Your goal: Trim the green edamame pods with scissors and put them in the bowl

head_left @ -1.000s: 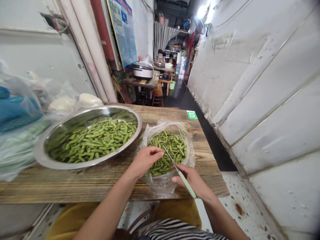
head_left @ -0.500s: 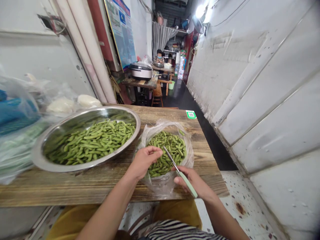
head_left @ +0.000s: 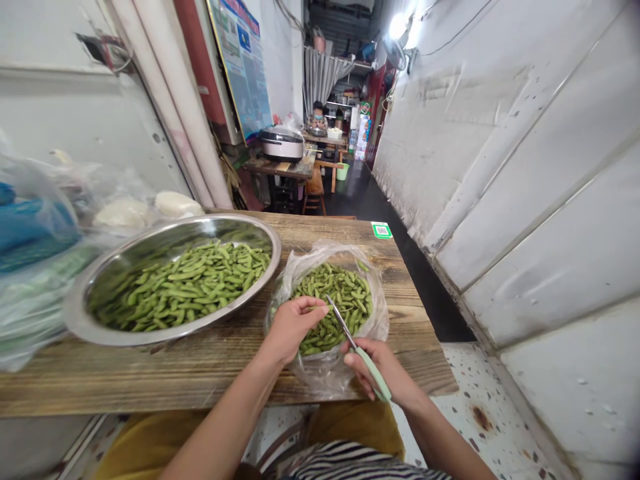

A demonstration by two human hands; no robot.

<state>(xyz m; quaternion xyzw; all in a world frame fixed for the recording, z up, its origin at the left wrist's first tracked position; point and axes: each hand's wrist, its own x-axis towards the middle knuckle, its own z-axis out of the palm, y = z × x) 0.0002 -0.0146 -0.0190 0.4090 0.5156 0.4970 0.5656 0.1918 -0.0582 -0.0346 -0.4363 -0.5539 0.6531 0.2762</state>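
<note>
My left hand (head_left: 293, 328) is closed, its thumb and fingers pinching a green soybean pod (head_left: 318, 308) that is mostly hidden by the fingertips. Around a pair of scissors (head_left: 369, 365) with pale green handles, my right hand (head_left: 393, 375) is closed. The blade tips point away from me and lie close to the pinched pod. Below both hands, a clear plastic bag (head_left: 377, 319) stands with its mouth spread, full of green soybean pods (head_left: 340, 283). To its left, a large oval metal basin (head_left: 75, 310) contains many more pods (head_left: 200, 273).
Everything rests on a wooden table (head_left: 200, 380). Plastic bags (head_left: 40, 280) crowd its left side, and a QR-code card (head_left: 381, 230) lies at the far right corner. Beyond are another table with an electric cooker (head_left: 281, 145) and a seated person (head_left: 319, 115). A wall (head_left: 500, 200) runs along the right.
A pod now shows between my left fingertips, beside the blade tips. My right hand and the scissors' handles have shifted slightly left and down. The basin and bag stay put.
</note>
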